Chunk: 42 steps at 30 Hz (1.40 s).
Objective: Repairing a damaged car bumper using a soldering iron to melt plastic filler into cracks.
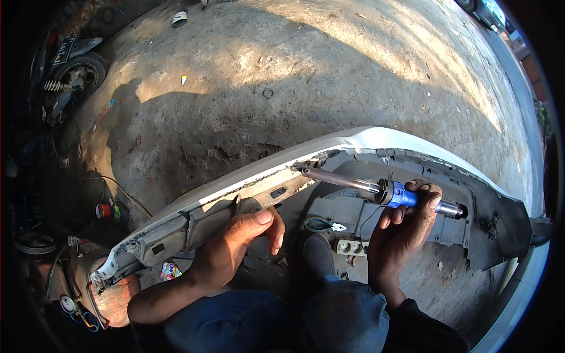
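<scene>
A white car bumper (376, 139) lies across in front of me with its dark, grimy inner side toward me. My right hand (409, 217) is closed around the blue handle of a soldering iron (344, 179). The iron's long metal barrel points left, and its tip meets the bumper's inner edge or hangs just above it. Close to that edge, lower left of the tip, is my left hand (244, 235). Its thumb lies over the curled fingers; what they hold, if anything, is hidden.
Pliers (326, 225) rest near my shoe (318, 256), beside a white socket strip (351, 247). A rusty orange tank (115, 297) with a gauge stands at lower left. A motorcycle wheel (82, 73) is at far left. A white cup (179, 19) lies on the rough ground.
</scene>
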Available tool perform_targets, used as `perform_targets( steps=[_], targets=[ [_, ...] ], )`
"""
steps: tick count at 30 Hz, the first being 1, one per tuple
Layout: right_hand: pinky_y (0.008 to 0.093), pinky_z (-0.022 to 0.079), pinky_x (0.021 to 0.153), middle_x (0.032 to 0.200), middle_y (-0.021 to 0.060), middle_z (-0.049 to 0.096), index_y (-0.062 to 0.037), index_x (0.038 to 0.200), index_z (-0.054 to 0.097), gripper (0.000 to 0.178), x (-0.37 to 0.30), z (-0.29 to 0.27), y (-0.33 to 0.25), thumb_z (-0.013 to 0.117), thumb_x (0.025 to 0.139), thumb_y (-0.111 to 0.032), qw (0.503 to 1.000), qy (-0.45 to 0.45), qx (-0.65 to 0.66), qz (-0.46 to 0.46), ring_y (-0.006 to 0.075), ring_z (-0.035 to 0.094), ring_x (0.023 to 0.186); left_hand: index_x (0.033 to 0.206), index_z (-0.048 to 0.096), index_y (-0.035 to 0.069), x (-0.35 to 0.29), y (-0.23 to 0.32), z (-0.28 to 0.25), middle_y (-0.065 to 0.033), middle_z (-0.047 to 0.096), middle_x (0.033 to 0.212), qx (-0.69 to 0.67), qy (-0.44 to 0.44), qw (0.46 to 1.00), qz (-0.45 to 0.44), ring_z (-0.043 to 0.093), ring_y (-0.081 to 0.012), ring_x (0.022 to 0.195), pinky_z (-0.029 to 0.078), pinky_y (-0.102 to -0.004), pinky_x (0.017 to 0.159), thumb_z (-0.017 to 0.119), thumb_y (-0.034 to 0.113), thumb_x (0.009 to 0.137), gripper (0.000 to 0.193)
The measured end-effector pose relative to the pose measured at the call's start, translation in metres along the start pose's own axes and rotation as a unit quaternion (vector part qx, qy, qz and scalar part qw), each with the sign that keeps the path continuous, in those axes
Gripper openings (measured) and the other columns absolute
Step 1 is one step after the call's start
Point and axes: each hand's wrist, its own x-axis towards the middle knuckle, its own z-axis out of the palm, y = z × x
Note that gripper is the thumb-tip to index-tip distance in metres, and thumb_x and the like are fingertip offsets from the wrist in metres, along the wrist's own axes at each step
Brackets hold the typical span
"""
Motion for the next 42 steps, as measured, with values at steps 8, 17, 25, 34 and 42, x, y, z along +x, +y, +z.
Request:
perform_targets(
  steps=[8,17,25,34,42],
  targets=[
    [0.0219,0.055,0.044,0.099,0.0143,0.055,-0.0056,0.103,0.044,0.028,-0.001,0.000,0.000,0.050,0.103,-0.033,1.000,-0.005,-0.008,0.002,0.0076,0.055,0.057,0.093,0.055,0.000,-0.001,0.001,-0.006,-0.0067,0.053,0.084,-0.006,-0.039,0.999,0.001,0.051,-0.0155,0.084,0.041,-0.0317,0.082,0.035,0.033,0.102,0.040],
    [0.0239,0.054,0.038,0.098,0.0156,0.049,-0.0029,0.104,0.041,0.041,-0.008,0.000,-0.008,0.060,0.097,-0.038,0.995,-0.024,-0.078,-0.064,0.0088,0.052,0.049,0.089,0.055,0.001,-0.001,0.002,-0.002,-0.0067,0.054,0.083,-0.017,-0.026,1.000,-0.003,0.051,-0.0158,0.081,0.041,-0.0318,0.078,0.035,0.035,0.103,0.042],
    [0.0234,0.055,0.038,0.098,0.0155,0.049,-0.0025,0.103,0.042,0.042,-0.011,0.001,-0.009,0.065,0.094,-0.036,0.993,-0.030,-0.072,-0.091,0.0079,0.051,0.048,0.132,0.046,-0.006,0.000,0.000,-0.001,-0.0112,0.054,0.076,0.003,0.010,1.000,0.005,0.052,-0.0185,0.071,0.044,-0.0338,0.070,0.037,0.032,0.099,0.051],
    [0.0147,0.043,0.037,0.101,0.0074,0.052,-0.0087,0.111,0.045,0.029,-0.009,-0.003,-0.005,0.051,0.102,-0.036,0.985,-0.066,-0.109,-0.116,0.0017,0.040,0.050,0.099,0.056,-0.003,0.000,0.003,-0.005,-0.0071,0.055,0.082,0.006,-0.031,0.999,-0.005,0.052,-0.0158,0.079,0.042,-0.0316,0.077,0.034,0.034,0.104,0.043],
    [0.0232,0.054,0.039,0.099,0.0145,0.050,-0.0025,0.103,0.042,0.039,-0.009,0.000,-0.007,0.062,0.096,-0.035,0.992,-0.032,-0.079,-0.093,0.0077,0.050,0.047,0.129,0.048,-0.006,0.001,0.002,0.000,-0.0109,0.054,0.075,0.019,0.014,1.000,0.003,0.052,-0.0179,0.070,0.044,-0.0328,0.068,0.037,0.032,0.099,0.050]
  ],
)
